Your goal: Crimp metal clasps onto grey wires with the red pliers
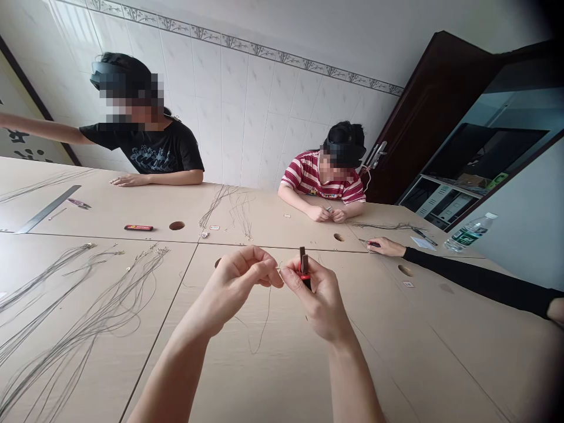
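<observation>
My left hand (240, 279) is closed in a pinch on a thin grey wire (263, 326) that hangs in a loop down to the beige table (273, 376). My right hand (319, 296) is wrapped round small pliers (304, 264) with red and dark handles that stick up above my fingers. The fingertips of both hands meet at the wire's upper end, above the table's middle.
Several long wires (88, 305) lie spread at the left. A metal ruler (48, 208), a red-black tool (138, 227) and cable holes (177, 225) lie farther back. Two people sit opposite; a black-sleeved arm (462, 273) reaches in from the right. A water bottle (469, 232) stands far right.
</observation>
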Demonstrator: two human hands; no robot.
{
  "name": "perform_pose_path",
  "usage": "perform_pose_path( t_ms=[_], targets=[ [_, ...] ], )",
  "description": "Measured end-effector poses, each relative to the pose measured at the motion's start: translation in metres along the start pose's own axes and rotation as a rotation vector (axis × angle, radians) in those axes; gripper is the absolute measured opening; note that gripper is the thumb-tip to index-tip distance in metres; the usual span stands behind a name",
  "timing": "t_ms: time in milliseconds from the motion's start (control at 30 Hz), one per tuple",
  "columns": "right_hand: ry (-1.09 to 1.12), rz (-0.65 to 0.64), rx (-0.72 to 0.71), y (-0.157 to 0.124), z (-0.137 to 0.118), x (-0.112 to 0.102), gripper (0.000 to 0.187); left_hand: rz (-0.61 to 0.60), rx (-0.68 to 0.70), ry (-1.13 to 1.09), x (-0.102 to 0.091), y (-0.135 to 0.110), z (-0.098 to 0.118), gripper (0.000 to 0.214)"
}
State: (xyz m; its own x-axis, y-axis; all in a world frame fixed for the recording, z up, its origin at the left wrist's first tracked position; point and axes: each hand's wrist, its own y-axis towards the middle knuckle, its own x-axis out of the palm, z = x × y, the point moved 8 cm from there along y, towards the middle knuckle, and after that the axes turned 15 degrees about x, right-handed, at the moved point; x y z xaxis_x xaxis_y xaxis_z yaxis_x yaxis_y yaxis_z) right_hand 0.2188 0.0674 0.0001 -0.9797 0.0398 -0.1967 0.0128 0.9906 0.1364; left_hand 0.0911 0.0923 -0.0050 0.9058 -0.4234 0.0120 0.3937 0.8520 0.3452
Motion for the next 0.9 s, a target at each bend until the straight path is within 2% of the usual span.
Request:
perform_pose_path(
  t_ms=[200, 400, 733, 900],
  targets=[
    [-0.009, 0.013, 0.021, 0.0, 0.002, -0.002, 0.026, -0.126, -0.065, -0.024, 0.008, -0.004, -0.007, 0.027],
    [-0.018, 0.002, 0.039, -0.001, 0.003, -0.002, 0.026, -0.035, -0.02, 0.063, -0.001, -0.003, -0.004, 0.017],
    [-0.037, 0.003, 0.024, 0.0, 0.0, -0.001, 0.026, 0.001, -0.003, 0.124, -0.002, 0.001, 0.0, 0.018],
    [-0.043, 0.048, 0.014, 0.0, 0.0, -0.003, 0.021, 0.001, -0.011, 0.143, -0.002, 0.0, 0.0, 0.018]
  ],
)
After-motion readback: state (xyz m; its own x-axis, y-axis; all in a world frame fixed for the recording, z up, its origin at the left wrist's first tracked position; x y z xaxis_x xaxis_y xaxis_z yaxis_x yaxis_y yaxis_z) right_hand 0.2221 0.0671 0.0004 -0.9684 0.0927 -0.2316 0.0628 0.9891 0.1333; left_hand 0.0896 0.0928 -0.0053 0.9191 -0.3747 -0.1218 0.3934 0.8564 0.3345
